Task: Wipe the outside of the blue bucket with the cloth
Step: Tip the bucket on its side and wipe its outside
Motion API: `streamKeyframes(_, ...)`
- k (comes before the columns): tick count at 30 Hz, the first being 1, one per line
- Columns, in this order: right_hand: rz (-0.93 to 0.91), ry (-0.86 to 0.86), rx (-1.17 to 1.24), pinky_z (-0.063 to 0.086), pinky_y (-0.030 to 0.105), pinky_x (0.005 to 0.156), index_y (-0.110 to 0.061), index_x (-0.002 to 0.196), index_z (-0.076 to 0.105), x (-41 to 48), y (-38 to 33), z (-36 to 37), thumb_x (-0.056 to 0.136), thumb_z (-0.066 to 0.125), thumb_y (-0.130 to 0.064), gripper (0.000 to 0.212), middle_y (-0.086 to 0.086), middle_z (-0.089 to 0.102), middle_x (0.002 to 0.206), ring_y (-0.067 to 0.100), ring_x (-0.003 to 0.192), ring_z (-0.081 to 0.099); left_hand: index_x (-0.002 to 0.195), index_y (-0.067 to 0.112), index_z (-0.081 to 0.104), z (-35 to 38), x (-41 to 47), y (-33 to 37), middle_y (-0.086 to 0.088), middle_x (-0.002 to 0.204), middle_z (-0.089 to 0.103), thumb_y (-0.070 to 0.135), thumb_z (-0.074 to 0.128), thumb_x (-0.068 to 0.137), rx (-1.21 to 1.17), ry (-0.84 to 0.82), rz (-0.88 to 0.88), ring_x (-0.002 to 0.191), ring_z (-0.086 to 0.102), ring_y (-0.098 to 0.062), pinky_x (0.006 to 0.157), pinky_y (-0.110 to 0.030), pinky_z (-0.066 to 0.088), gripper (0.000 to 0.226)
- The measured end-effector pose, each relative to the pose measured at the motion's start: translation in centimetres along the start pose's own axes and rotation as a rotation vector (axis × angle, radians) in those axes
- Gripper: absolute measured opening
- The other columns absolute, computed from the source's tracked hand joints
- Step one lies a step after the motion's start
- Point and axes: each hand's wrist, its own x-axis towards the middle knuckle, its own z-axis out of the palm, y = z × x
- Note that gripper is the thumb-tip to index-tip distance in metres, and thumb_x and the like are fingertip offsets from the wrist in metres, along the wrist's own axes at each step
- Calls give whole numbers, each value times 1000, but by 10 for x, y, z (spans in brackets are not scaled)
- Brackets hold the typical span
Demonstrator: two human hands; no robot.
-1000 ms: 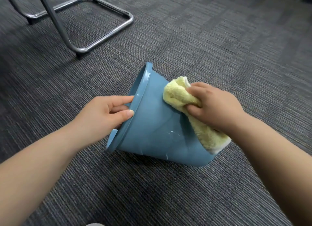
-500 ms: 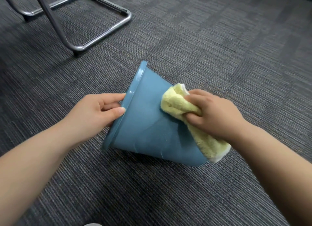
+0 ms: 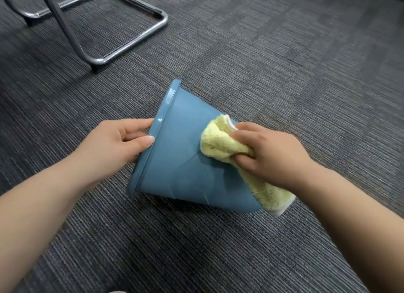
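- Head view: the blue bucket [image 3: 181,168] lies on its side on the grey carpet [image 3: 284,63], rim toward the left and base toward the right, with a metal chair frame [image 3: 113,28] well beyond the rim.
- The left hand [image 3: 118,146] is clamped on the bucket's rim, thumb on the outer edge and fingers curled inside the mouth.
- The right hand [image 3: 271,155] is closed around the yellow cloth [image 3: 220,144], pressing a bunched part against the bucket's upper wall near the base; a loose tail hangs past the base.
- Judged step: wiping the side wall.
- To do it well: keep the rim pinned so the bucket cannot roll, flatten the cloth for wider contact, stroke from base to rim, then turn the bucket to reach the wall facing the carpet.
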Motion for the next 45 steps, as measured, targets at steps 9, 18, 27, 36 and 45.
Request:
streamKeyframes(9, 104, -11, -7, 35, 26, 63, -30, 110, 54, -5, 19, 4, 80, 53, -33, 30, -16, 50, 128, 17, 99, 57, 83, 37, 61, -5, 0, -7, 24, 60, 70, 1, 50, 83, 2, 27, -27, 62, 64, 8, 49, -8, 48, 38)
streamKeyframes(18, 228, -48, -40, 40, 29, 63, -25, 106, 55, -15, 42, 3, 83, 51, -31, 25, -12, 51, 124, 19, 95, 57, 83, 34, 60, -7, 4, -8, 24, 60, 70, 3, 51, 82, -36, 48, -69, 63, 65, 7, 48, -11, 51, 32)
streamKeyframes(27, 90, -21, 34, 38, 27, 65, -30, 109, 56, -17, 28, 7, 78, 55, -31, 31, -18, 50, 128, 16, 101, 57, 82, 34, 61, -6, 5, -8, 22, 62, 71, 3, 52, 81, -38, 59, -68, 64, 66, 5, 54, -15, 54, 32)
streamKeyframes(36, 81, -52, -68, 33, 26, 61, -33, 110, 55, -24, 40, 9, 79, 54, -33, 31, -17, 51, 127, 18, 98, 58, 79, 33, 60, -11, 8, -16, 25, 57, 69, 2, 51, 82, -28, 92, -73, 60, 64, 9, 51, -9, 51, 33)
streamKeyframes(45, 304, -46, -52, 35, 27, 63, -24, 109, 56, -30, 68, 10, 82, 54, -30, 27, -13, 50, 128, 20, 97, 58, 81, 31, 62, -13, 9, -19, 19, 61, 72, 2, 52, 81, -81, 79, -101, 61, 66, 3, 50, -14, 53, 30)
